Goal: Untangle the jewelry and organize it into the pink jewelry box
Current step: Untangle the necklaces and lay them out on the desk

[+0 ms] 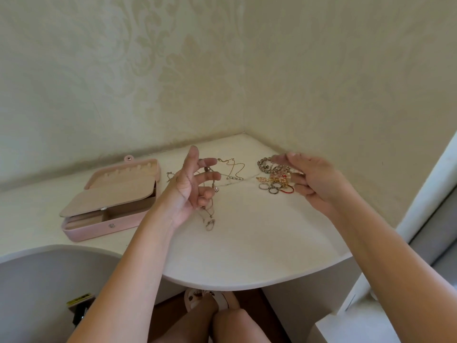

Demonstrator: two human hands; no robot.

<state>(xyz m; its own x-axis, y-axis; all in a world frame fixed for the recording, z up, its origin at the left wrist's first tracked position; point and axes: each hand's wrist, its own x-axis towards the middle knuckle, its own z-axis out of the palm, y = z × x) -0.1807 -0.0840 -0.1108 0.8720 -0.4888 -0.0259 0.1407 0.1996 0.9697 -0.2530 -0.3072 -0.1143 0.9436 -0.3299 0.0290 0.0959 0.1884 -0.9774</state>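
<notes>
My left hand, fingers spread, carries tangled chains above the desk; my right hand hovers spread over rings. The pink box lies open.

We record a pink hinged fabric jewelry box lying open at the left of the white rounded corner tabletop, its lid towards the rear wall. Right of the box, the left hand is raised above the surface with a thin tangled metal chain draped over it, whose lower end appears to reach the tabletop. Behind that hand lie fine gold chain necklaces. Further right, near the corner (partly hidden by the right hand held above it), sits a heap of beaded bracelets and metal rings.
</notes>
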